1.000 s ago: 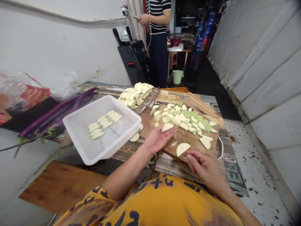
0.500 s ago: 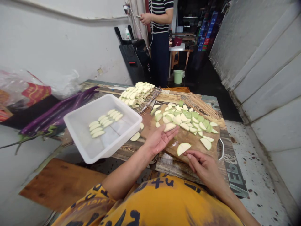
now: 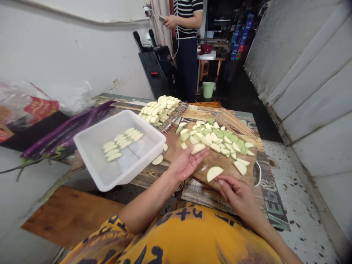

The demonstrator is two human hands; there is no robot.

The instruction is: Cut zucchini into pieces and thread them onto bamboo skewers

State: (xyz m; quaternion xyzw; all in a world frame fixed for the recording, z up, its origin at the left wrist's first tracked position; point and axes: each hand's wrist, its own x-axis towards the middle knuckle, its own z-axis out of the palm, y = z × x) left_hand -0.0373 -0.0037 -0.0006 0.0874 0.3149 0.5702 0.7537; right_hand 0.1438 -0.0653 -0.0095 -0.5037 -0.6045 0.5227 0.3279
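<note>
My left hand is palm up over the cutting board, fingers stretched out. A pale half-moon vegetable slice shows between its thumb and index finger; whether it rests on the hand or lies behind, I cannot tell. Low at the board's front, my right hand is closed in a pinch at the corner of a larger white slice with green skin. Beyond both hands, many similar cut slices are heaped on the board. To the left, a white plastic tub contains skewered slices.
More skewered slices are piled on a tray at the back. Bare skewers lie at the far right of the table. Long purple eggplants sit left of the tub. A person in a striped shirt stands behind, beside a black machine.
Both hands and the slices by them look unmoved. The view has shifted very slightly.
</note>
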